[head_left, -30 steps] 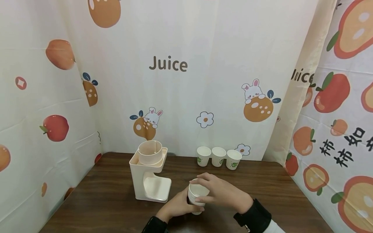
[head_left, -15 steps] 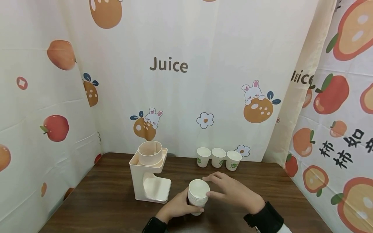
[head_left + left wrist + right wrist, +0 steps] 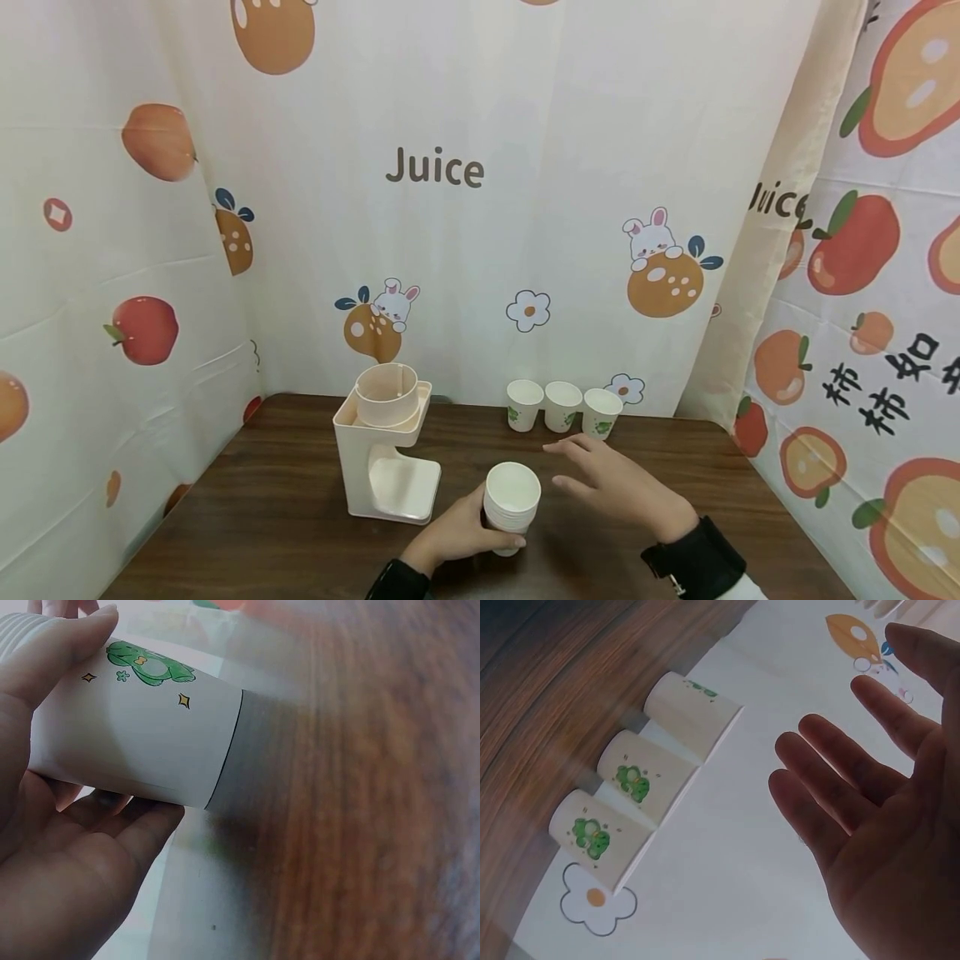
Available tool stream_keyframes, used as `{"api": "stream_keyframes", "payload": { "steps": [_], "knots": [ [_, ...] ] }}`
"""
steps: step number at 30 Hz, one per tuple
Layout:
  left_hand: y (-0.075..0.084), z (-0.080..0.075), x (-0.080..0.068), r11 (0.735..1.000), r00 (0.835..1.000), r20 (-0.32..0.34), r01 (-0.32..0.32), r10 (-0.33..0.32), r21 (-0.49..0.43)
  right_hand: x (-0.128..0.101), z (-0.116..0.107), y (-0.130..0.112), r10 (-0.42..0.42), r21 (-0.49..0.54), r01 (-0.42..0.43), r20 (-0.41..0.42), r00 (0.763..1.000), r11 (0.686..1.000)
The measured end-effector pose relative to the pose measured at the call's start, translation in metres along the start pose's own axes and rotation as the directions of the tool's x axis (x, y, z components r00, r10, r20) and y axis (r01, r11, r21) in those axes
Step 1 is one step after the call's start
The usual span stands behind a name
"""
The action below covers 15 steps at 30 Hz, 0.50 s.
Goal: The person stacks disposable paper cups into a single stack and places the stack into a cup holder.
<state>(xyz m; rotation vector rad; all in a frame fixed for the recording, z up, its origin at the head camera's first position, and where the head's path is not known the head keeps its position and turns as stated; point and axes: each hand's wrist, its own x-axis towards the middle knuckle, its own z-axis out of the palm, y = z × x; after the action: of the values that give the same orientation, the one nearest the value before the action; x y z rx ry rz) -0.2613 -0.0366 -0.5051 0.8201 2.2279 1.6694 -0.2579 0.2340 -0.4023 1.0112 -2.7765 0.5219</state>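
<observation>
Near the table's (image 3: 247, 517) front edge the left hand (image 3: 450, 537) gripped the stack of cups (image 3: 512, 506) alone, while the right hand (image 3: 615, 482) hovered open and empty beside it, so a loosened grip could have toppled the stack.

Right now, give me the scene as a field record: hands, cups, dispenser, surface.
left hand: grips the stack of paper cups round its side
right hand: open, fingers spread, off the stack, holding nothing
loose cups: three paper cups in a row at the back by the curtain, upright, green print
dispenser: cream cup dispenser left of the stack, standing apart
surface: dark wooden table
</observation>
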Motion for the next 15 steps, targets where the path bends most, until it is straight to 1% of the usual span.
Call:
{"api": "stream_keyframes", "payload": {
  "steps": [5,7,11,15],
  "knots": [
    [0.001,0.0,-0.001,1.0,1.0,-0.002,0.001,0.0,0.002,0.002,-0.001,0.012,0.051,-0.01,-0.051,-0.007,0.999,0.999],
    [0.002,0.0,-0.001,1.0,1.0,-0.003,0.003,-0.003,0.004,0.004,-0.002,0.019,0.048,-0.022,-0.049,-0.025,0.999,0.999],
    [0.002,0.0,-0.001,1.0,1.0,-0.003,0.015,-0.015,0.0,0.009,-0.002,0.033,0.035,-0.084,-0.042,-0.076,0.997,0.996],
    [0.002,0.001,-0.001,1.0,1.0,-0.002,0.016,-0.016,-0.006,0.014,-0.003,0.046,0.049,-0.132,-0.063,-0.103,0.993,0.989]
  ]
}}
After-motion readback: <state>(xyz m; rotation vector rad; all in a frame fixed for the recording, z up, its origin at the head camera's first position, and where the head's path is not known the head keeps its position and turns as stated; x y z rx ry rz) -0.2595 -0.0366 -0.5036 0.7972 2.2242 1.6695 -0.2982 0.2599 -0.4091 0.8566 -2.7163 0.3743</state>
